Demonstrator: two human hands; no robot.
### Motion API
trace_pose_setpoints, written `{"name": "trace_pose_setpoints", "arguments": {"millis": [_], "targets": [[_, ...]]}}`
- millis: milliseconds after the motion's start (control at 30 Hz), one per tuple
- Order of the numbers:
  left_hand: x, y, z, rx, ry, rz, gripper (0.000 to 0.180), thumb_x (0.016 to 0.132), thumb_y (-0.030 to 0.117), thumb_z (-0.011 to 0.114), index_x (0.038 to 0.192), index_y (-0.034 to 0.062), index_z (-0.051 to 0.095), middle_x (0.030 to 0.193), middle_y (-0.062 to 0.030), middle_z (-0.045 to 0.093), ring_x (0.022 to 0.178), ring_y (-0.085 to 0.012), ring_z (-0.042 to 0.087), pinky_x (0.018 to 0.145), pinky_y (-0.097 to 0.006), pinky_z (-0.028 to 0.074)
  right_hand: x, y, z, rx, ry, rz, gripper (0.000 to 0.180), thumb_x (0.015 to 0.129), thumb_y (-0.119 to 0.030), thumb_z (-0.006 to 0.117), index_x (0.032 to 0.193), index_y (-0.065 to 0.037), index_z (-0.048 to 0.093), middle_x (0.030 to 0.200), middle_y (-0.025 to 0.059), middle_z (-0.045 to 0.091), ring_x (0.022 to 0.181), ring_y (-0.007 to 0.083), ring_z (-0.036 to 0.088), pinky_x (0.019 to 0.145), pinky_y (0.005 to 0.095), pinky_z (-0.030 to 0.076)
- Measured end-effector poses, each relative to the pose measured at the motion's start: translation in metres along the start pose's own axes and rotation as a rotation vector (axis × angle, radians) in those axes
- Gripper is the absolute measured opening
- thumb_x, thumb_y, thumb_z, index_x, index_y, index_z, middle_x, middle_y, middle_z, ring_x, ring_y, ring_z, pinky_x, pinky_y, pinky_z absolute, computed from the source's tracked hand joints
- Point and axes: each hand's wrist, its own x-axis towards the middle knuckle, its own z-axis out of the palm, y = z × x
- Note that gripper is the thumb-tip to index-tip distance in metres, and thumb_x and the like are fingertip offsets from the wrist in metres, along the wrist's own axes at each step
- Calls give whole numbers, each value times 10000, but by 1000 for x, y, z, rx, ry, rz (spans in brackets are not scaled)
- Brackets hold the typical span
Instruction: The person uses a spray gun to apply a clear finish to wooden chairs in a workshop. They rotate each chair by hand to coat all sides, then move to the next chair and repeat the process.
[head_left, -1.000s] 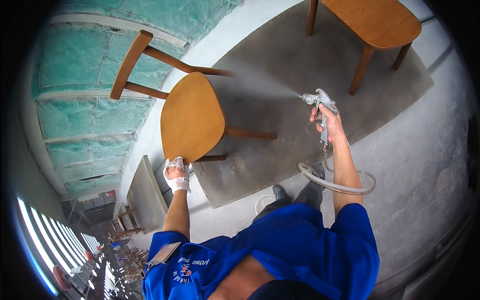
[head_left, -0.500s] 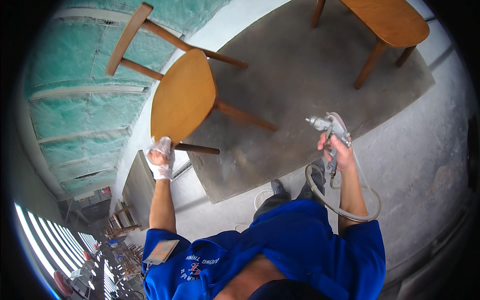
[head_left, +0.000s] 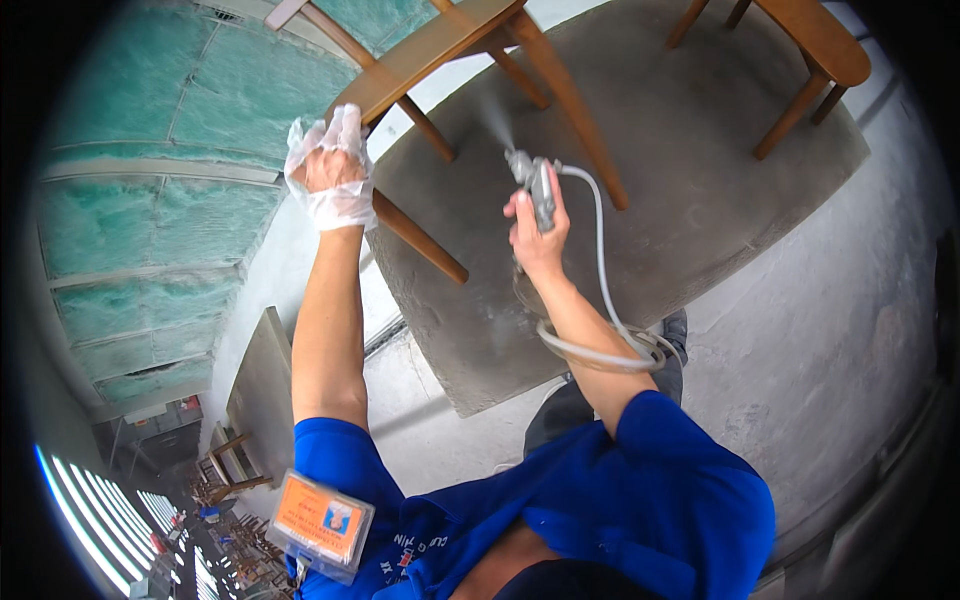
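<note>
In a thin clear plastic glove, my left hand [head_left: 332,172] grips the edge of a brown wooden chair [head_left: 425,58], which is tilted with its legs pointing to the lower right. The seat shows nearly edge-on, and its top runs out of view. A metal spray gun [head_left: 538,185] is held in my bare right hand [head_left: 540,235], below the chair's legs. Fine mist leaves its nozzle toward the underside of the chair. A pale hose [head_left: 600,235] runs from the gun and loops around my right forearm.
A grey board [head_left: 640,130] lies under the work area. Another brown wooden chair or stool [head_left: 820,45] stands on it at the far right. Green filter panels [head_left: 130,220] line the wall at left. Further chairs [head_left: 240,550] crowd the lower left background.
My left hand has raised and tilted the chair, turning its seat edge-on. My right hand has brought the spray gun left and up, and mist now comes out of it.
</note>
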Motion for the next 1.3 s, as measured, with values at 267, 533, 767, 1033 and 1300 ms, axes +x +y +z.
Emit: {"name": "trace_pose_setpoints", "arguments": {"millis": [267,533,767,1033,1300], "targets": [[-3,-8,5,-44,41,40,348,1013,352,693,1342,240,709,1230,-26,793,1127,-359,728,1164,-549,413,-1,67,18,-26,375,122,639,1068,-129,598,1659,-195,366,952,35,653,747,110,663,438,247,484],[4,-19,16,-43,61,41,216,1002,318,688,1180,246,787,1031,-13,822,1073,-314,750,1101,-528,437,-3,67,12,261,70,222,382,1068,-206,597,1424,-71,563,919,54,653,775,166,686,455,290,466],[16,-24,22,-89,-72,131,187,940,200,648,1073,212,780,761,-117,768,1063,-342,751,1093,-559,337,100,91,11,355,98,540,247,1073,-276,599,1208,-73,639,873,70,666,739,192,705,477,304,433],[23,-24,25,-98,-87,133,129,936,215,662,962,171,780,777,-150,768,1081,-366,746,1056,-580,356,11,89,-27,110,19,568,580,1022,-235,649,1573,-176,477,896,52,655,736,151,670,463,277,411],[26,-22,7,-9,-151,188,190,967,326,691,905,156,752,809,-130,762,903,-367,748,938,-547,484,-34,89,52,301,-35,338,659,1020,-183,653,1639,-147,430,897,45,657,754,131,654,456,265,452]]}}
